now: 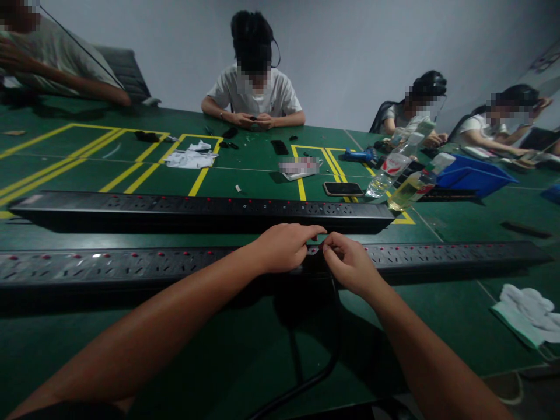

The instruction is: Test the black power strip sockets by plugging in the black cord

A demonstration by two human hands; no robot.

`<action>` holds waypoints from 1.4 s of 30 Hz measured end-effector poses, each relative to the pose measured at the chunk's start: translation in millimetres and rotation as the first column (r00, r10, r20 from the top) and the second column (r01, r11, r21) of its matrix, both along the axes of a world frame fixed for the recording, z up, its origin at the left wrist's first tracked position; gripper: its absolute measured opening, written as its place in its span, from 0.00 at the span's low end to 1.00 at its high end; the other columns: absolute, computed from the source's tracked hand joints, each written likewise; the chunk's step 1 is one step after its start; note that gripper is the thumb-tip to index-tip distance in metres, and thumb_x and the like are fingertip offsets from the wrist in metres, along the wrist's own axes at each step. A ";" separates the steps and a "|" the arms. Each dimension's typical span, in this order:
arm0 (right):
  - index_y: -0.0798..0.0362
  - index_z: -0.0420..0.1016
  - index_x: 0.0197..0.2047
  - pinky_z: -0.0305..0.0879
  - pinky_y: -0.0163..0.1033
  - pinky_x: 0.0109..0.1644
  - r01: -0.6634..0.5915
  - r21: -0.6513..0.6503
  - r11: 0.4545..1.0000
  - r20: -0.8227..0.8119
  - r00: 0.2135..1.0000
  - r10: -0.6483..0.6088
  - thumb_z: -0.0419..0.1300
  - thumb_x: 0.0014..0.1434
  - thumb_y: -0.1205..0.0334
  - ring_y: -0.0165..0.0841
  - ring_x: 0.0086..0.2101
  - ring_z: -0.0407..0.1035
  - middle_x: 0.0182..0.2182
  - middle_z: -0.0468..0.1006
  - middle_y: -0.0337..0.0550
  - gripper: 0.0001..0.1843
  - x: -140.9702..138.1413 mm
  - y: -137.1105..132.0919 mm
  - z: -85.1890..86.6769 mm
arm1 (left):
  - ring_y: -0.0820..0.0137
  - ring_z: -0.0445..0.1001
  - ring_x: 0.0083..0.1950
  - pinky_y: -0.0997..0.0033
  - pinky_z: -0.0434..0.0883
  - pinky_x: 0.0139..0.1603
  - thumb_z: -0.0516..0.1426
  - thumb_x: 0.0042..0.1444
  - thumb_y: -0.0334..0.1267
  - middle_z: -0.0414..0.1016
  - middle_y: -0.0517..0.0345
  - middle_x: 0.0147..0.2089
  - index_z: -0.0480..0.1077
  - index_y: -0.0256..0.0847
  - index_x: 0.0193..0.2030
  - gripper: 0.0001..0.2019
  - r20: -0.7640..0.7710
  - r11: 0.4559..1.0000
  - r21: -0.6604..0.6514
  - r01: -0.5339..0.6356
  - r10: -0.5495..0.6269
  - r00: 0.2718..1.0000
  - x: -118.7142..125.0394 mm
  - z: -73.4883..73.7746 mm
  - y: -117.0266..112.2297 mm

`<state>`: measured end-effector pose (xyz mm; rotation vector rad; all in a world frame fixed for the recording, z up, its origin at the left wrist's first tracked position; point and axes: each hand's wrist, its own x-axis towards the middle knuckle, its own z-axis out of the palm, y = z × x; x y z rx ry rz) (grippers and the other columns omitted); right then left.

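A long black power strip with red switches lies across the green table close to me. Both my hands rest on its middle. My left hand is curled, its forefinger reaching right toward the other hand. My right hand is closed in a pinch at the strip's top; what it pinches is too small to make out. A black cable runs down from the strip toward me. A second black power strip lies parallel just beyond.
Two clear bottles and a phone lie beyond the far strip, with a blue bin at right. White gloves lie at near right. Several people sit around the table's far side with small parts and papers.
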<state>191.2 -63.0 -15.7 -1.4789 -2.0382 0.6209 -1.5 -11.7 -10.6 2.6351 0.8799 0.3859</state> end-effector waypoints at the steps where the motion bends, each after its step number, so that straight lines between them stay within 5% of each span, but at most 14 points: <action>1: 0.51 0.67 0.32 0.53 0.34 0.27 -0.003 0.005 1.000 0.004 1.000 0.003 0.51 0.61 0.65 0.30 0.24 0.62 0.22 0.68 0.35 0.06 0.0 0.0 0.2 | 0.65 0.71 0.55 0.64 0.66 0.56 0.49 0.55 0.29 0.73 0.56 0.57 0.58 0.45 0.63 0.27 0.038 1.000 0.005 0.003 -0.004 0.999 -0.3 1.3 -0.3; 7: 0.52 0.68 0.34 0.53 0.34 0.28 -0.020 0.025 0.999 0.025 1.000 0.019 0.51 0.60 0.65 0.30 0.25 0.62 0.24 0.69 0.36 0.06 0.6 -0.7 1.0 | 0.65 0.73 0.49 0.63 0.66 0.52 0.50 0.50 0.26 0.76 0.57 0.51 0.61 0.44 0.60 0.29 0.069 0.998 0.030 0.050 -0.052 0.996 -1.5 4.5 -2.4; 17: 0.51 0.71 0.39 0.44 0.34 0.23 0.007 -0.061 0.998 0.066 0.998 -0.003 0.59 0.55 0.59 0.27 0.19 0.58 0.18 0.64 0.32 0.08 -4.5 -10.9 12.7 | 0.63 0.76 0.47 0.66 0.67 0.48 0.50 0.57 0.31 0.79 0.56 0.49 0.62 0.49 0.62 0.26 -0.091 0.985 -0.048 0.165 -0.169 0.981 -10.7 16.9 4.7; 21: 0.51 0.73 0.36 0.43 0.33 0.21 0.067 -0.107 0.992 -0.014 0.998 -0.069 0.58 0.54 0.62 0.26 0.17 0.55 0.15 0.61 0.31 0.06 -9.6 -10.8 13.8 | 0.64 0.76 0.50 0.69 0.67 0.47 0.50 0.57 0.30 0.76 0.59 0.54 0.62 0.53 0.63 0.27 -0.098 0.977 -0.109 0.185 -0.196 0.976 -16.2 17.9 7.4; 28: 0.53 0.72 0.36 0.39 0.33 0.17 0.138 -0.096 0.986 -0.282 0.946 -0.159 0.60 0.54 0.59 0.24 0.14 0.50 0.13 0.57 0.28 0.07 -16.6 -24.1 44.1 | 0.64 0.75 0.52 0.68 0.69 0.47 0.49 0.56 0.28 0.74 0.59 0.57 0.57 0.52 0.67 0.32 -0.079 0.976 -0.178 0.128 -0.144 0.986 -18.3 16.8 10.6; 34: 0.54 0.73 0.40 0.43 0.33 0.19 -0.025 -0.171 0.985 -0.264 0.964 -0.021 0.57 0.59 0.56 0.25 0.17 0.53 0.16 0.60 0.30 0.11 -27.3 -15.0 20.8 | 0.71 0.71 0.58 0.71 0.65 0.58 0.47 0.55 0.25 0.72 0.58 0.60 0.59 0.43 0.66 0.31 0.107 0.956 -0.268 0.116 -0.090 0.990 -13.6 0.3 17.8; 42: 0.54 0.73 0.35 0.46 0.33 0.22 0.025 -0.038 0.999 -0.138 0.990 -0.030 0.55 0.60 0.59 0.26 0.18 0.56 0.16 0.62 0.32 0.09 -37.9 -10.6 9.8 | 0.66 0.63 0.65 0.65 0.63 0.63 0.48 0.60 0.32 0.61 0.55 0.68 0.56 0.42 0.67 0.27 0.029 0.997 -0.070 -0.042 0.044 0.999 -7.4 -2.3 6.7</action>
